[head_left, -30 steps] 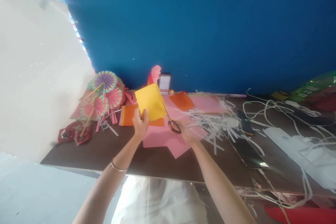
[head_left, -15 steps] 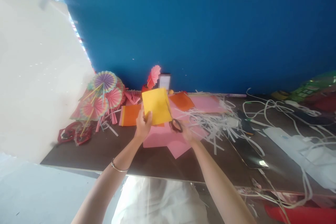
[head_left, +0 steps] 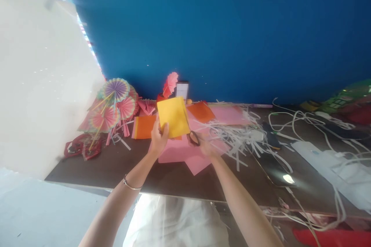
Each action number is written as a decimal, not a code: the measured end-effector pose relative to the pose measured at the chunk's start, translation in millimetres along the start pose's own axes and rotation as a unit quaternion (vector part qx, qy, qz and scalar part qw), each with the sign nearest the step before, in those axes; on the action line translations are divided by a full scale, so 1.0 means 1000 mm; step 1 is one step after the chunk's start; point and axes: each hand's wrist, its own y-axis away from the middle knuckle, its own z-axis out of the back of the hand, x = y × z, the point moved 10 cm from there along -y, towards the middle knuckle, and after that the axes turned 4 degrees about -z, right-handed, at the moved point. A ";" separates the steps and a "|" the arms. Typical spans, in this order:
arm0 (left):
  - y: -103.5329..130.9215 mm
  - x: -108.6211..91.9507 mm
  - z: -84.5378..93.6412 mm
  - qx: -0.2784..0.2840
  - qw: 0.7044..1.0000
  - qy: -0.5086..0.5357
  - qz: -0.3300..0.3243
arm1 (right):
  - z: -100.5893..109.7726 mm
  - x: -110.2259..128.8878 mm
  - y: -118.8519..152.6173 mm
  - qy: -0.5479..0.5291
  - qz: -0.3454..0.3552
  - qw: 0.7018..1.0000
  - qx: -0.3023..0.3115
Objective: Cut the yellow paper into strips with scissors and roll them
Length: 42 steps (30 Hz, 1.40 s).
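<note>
Head | left hand [head_left: 158, 141] holds yellow paper [head_left: 173, 117] | right hand [head_left: 205, 147] grips scissors [head_left: 193, 137]

Both bare forearms extend forward and upward from the lower edge of the view, converging toward the centre. The left hand [head_left: 158, 141] is raised with the wrist straight, the thumb pointing up and pressed against the fingers in a pinch; a thin bangle circles the left wrist. The right hand [head_left: 203, 146] lies slightly lower and to the right, seen from the back, its fingers curled closed in a grip. The two hands are near each other but apart.
</note>
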 end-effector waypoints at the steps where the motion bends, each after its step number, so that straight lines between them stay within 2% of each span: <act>1: 0.000 0.000 0.000 0.000 1.000 0.001 0.000 | 0.000 0.001 0.000 0.001 0.002 1.000 -0.002; 14: 0.000 0.004 0.002 -0.011 1.000 0.005 0.007 | 0.002 -0.005 -0.004 -0.013 0.011 1.000 -0.009; 23: 0.003 -0.005 -0.010 0.045 0.999 0.000 0.008 | 0.005 -0.007 -0.003 -0.001 0.012 1.000 -0.008; 30: 0.002 -0.002 -0.008 0.039 0.999 0.001 0.000 | 0.004 -0.004 -0.004 0.008 0.033 0.999 -0.012; 33: 0.002 -0.001 -0.009 0.040 0.999 0.001 0.006 | 0.005 -0.007 -0.005 0.000 0.025 1.000 -0.016; 37: 0.004 0.004 -0.015 0.069 0.997 0.003 0.025 | 0.007 -0.010 -0.006 -0.021 0.015 0.999 -0.020; 42: 0.003 0.005 -0.012 0.059 0.998 -0.010 0.025 | 0.007 -0.008 -0.006 -0.019 0.013 0.999 -0.026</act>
